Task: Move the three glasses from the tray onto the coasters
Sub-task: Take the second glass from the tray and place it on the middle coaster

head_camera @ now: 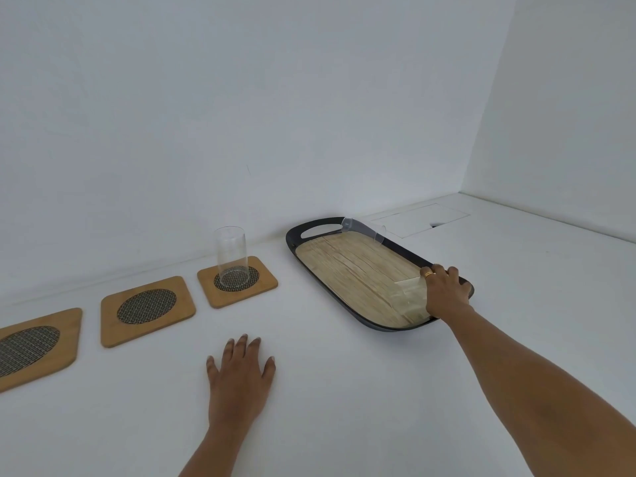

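Observation:
Three wooden coasters with woven oval centres lie in a row on the white table. On the right coaster (237, 282) a clear glass (230, 256) stands upright. The middle coaster (148, 309) and the left coaster (34, 347) carry nothing. A dark oval tray (344, 304) with a wood-grain floor lies to the right. A second glass (364, 230) rests on its side against the tray's far rim. A third glass (409, 296) lies on its side at the tray's near end, and my right hand (445, 290) is closed around it. My left hand (241, 380) lies flat on the table, fingers apart.
White walls close off the table at the back and on the right, meeting in a corner. A flush rectangular panel (420, 218) with a small notch sits in the tabletop behind the tray.

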Available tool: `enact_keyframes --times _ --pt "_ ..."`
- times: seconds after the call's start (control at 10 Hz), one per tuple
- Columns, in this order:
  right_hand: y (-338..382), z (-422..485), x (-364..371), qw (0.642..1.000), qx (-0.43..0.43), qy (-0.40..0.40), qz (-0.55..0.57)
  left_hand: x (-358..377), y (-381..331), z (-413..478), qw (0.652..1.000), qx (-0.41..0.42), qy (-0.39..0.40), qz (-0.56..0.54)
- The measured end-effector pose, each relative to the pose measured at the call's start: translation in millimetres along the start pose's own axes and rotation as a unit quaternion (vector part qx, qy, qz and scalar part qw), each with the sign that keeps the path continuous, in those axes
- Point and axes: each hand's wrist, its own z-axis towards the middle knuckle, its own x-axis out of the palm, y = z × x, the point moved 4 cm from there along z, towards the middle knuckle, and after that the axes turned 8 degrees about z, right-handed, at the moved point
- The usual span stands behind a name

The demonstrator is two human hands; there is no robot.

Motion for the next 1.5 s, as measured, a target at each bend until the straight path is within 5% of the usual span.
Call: enact_keyframes --times 0.4,0.7,0.8,1.0,1.2,1.3,1.5 --pt "11.9 -4.0 -6.0 1.000 -0.027 -0.010 -0.005 0.1 -1.2 0.9 1.000 -0.005 0.002 -0.008" --pt "50.2 -4.0 -38.8 0.940 0.031 -0.063 0.334 0.4 -0.9 1.0 1.000 -0.003 0.003 -0.007" --pt "59.5 -2.2 -41.2 0.895 0.053 -0.076 0.437 0.9 -0.3 1.0 1.000 -0.001 0.004 -0.010" --pt "75.1 -13.1 -31.5 0.707 0.169 -0.067 0.683 1.7 0.7 1.4 1.000 0.002 -0.001 -0.011" --pt "111.5 -34.3 -24.8 0.524 0.196 0.023 0.829 0.4 7.0 -3.3 1.000 0.000 -0.020 -0.022" --pt "133.2 -45.3 -32.8 0.471 0.163 0.078 0.864 -1.2 15.0 -6.8 0.999 -0.011 -0.031 -0.034" --pt "166.8 -66.0 -33.6 0.447 0.137 0.177 0.866 -5.9 38.0 -14.2 0.998 -0.036 -0.033 -0.032"
